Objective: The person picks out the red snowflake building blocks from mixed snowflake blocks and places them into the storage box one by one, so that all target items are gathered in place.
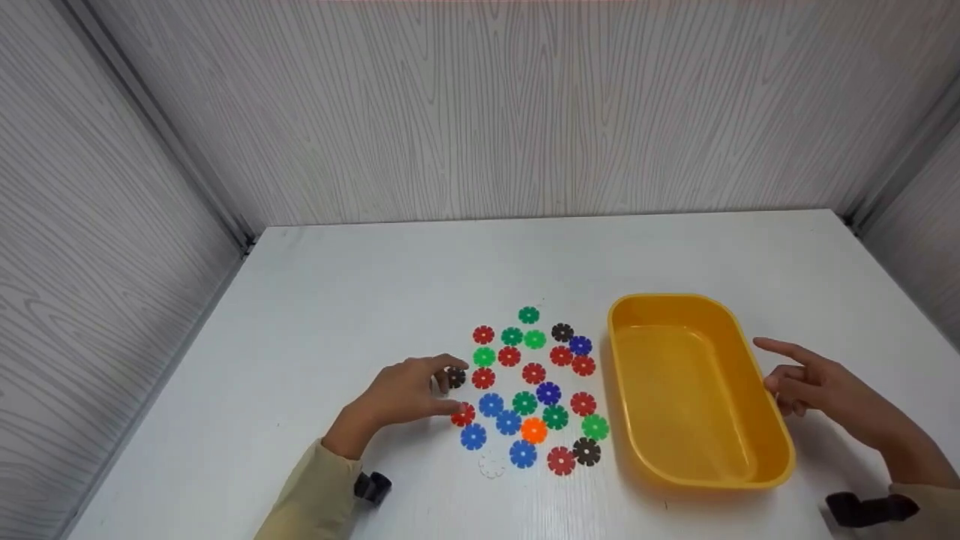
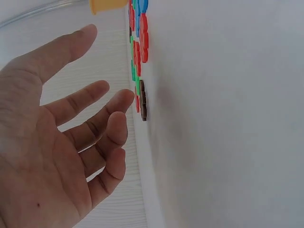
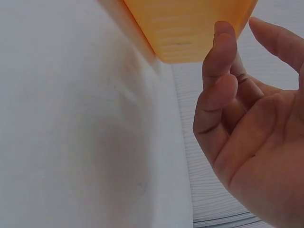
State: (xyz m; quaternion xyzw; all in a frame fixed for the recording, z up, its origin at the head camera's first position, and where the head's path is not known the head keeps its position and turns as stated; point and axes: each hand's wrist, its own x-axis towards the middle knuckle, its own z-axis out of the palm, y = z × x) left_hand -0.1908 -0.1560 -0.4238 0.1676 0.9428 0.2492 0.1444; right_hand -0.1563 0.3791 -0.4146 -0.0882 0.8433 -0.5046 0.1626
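Observation:
Many flat notched plastic discs lie spread on the white table, among them an orange disc [image 1: 534, 430], a blue disc [image 1: 473, 436] and a clear disc [image 1: 492, 465]. My left hand [image 1: 409, 390] hovers at their left edge, thumb and fingers apart and holding nothing. Nearest to it are a black disc [image 1: 455, 377] and a red disc [image 1: 463, 415], both partly behind its fingers in the head view. A yellow plastic tub [image 1: 694, 480] stands to the right of the discs. Beside its right wall is my right hand [image 1: 821, 382], index finger extended, other fingers loosely bent, with nothing in it.
The white table [image 1: 360, 292] runs back to a wood-grain panel [image 1: 525, 112], with more panels at left and right. Dark wrist cameras are strapped at both sleeves, the left camera [image 1: 373, 487] close to the tabletop.

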